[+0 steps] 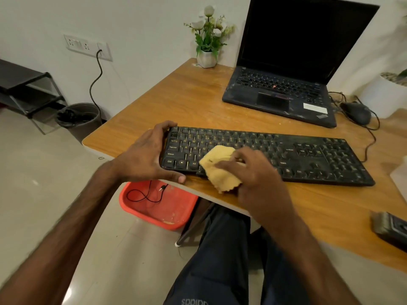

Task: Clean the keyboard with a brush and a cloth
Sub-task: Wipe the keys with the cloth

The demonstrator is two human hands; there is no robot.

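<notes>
Here, the left hand (145, 155) clasps the left end of the black keyboard (308, 155), which lies along the near edge of the bench (198, 102); the right hand (253, 170) grips a bunched yellow cloth (218, 164) on its near-left keys.

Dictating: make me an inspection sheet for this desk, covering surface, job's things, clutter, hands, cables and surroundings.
Surface: wooden desk, pale dust specks.
Job's things: black keyboard near front edge; yellow cloth on its left keys; probable brush at right edge.
Clutter: open laptop, mouse, flower pot.
Hands: left hand grips keyboard's left end; right hand holds the cloth.
Cables: mouse cable; wall cable; thin wire in red tub.
Surroundings: that tub, grey bin, dark shelf, all on floor.
</notes>
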